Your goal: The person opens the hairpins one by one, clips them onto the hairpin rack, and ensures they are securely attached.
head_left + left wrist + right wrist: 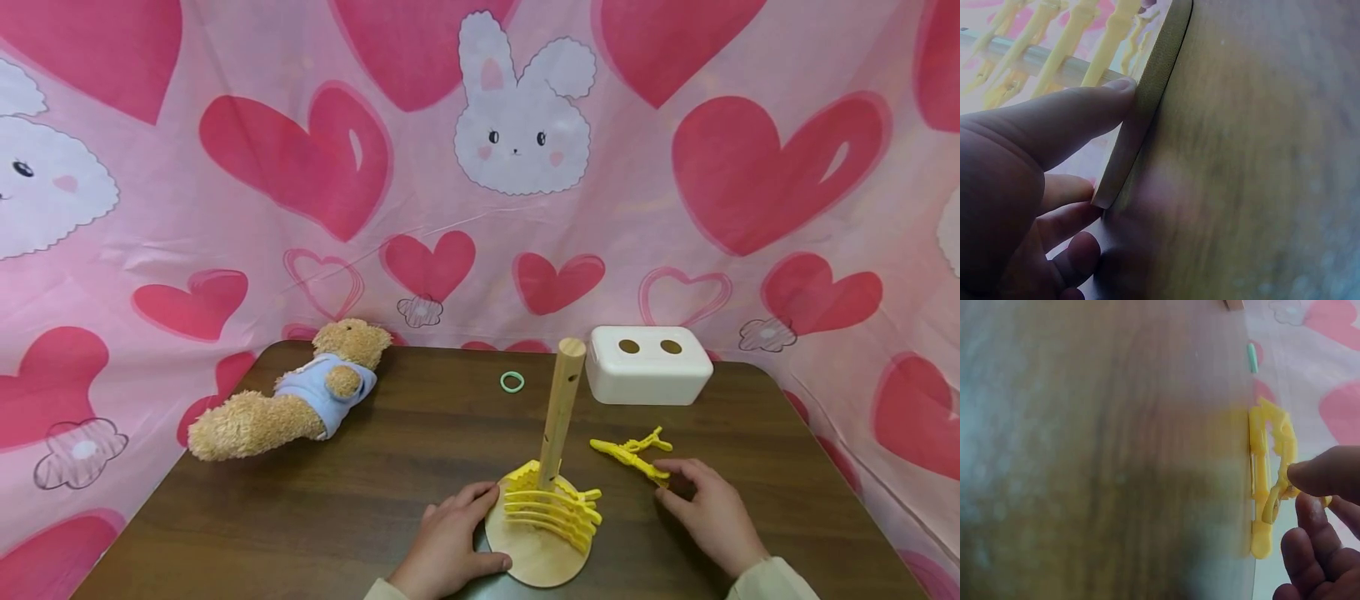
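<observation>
A wooden stand has a round base (543,568) and an upright pole (561,412). Several curved, knobbly yellow plastic pieces (558,512) lie stacked around the pole, low over the base. My left hand (447,542) holds the base by its left rim, thumb and fingers spread along the edge (1147,94). To the right, a separate V-shaped yellow plastic piece (626,452) lies on the table. The near end of this piece is pinched between the thumb and finger of my right hand (708,512); the right wrist view shows its knobbly arms (1261,469) close up.
On the brown table (420,450), a teddy bear (326,396) in a light blue top lies at the left. A green ring (512,382) is near the back. Behind the loose yellow piece stands a white box (648,379) with two holes. A heart-patterned cloth (420,167) hangs behind.
</observation>
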`<state>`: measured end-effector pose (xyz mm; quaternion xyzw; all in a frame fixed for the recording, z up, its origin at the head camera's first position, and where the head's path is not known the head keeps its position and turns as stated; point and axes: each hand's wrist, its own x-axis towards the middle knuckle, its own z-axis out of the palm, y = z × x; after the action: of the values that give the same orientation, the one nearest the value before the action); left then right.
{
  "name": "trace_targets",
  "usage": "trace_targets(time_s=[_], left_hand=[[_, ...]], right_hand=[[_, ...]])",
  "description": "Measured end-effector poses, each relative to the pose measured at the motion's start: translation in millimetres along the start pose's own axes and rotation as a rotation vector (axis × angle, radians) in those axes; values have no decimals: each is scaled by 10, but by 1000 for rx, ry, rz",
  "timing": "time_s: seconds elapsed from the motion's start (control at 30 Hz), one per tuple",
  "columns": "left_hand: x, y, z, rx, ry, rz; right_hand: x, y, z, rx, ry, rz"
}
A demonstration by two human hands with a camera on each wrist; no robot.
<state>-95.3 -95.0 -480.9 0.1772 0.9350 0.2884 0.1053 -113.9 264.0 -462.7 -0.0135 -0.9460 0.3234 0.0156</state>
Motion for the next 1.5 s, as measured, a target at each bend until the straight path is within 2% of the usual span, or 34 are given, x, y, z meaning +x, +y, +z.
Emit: trace_targets(time_s=[0.13, 0.23, 0.37, 0.53, 0.7, 0.9, 1.13, 1.33, 1.5], left_hand=[[-6, 6, -2, 6, 6, 4], [-9, 10, -6, 8, 6, 4], [-12, 12, -12, 0, 3, 4], [-6, 15, -15, -3, -2, 0], [-1, 11, -15, -5, -5, -3], [-11, -1, -9, -2, 2, 6], [-17, -3, -6, -11, 4, 8], [-17, -2, -7, -9, 6, 11], [-16, 2, -12, -12, 15, 18]], right_hand=[[13, -2, -1, 24, -8, 72], [39, 34, 13, 38, -53, 96], [67, 82, 24, 39, -96, 89], [74, 99, 16, 18, -98, 76], [29, 105, 17, -6, -70, 25], [-15, 93, 34, -24, 2, -70], [-92, 16, 78, 57, 99, -95], [-180, -85, 87, 78, 177, -179], [-256, -172, 14, 85, 204, -230]])
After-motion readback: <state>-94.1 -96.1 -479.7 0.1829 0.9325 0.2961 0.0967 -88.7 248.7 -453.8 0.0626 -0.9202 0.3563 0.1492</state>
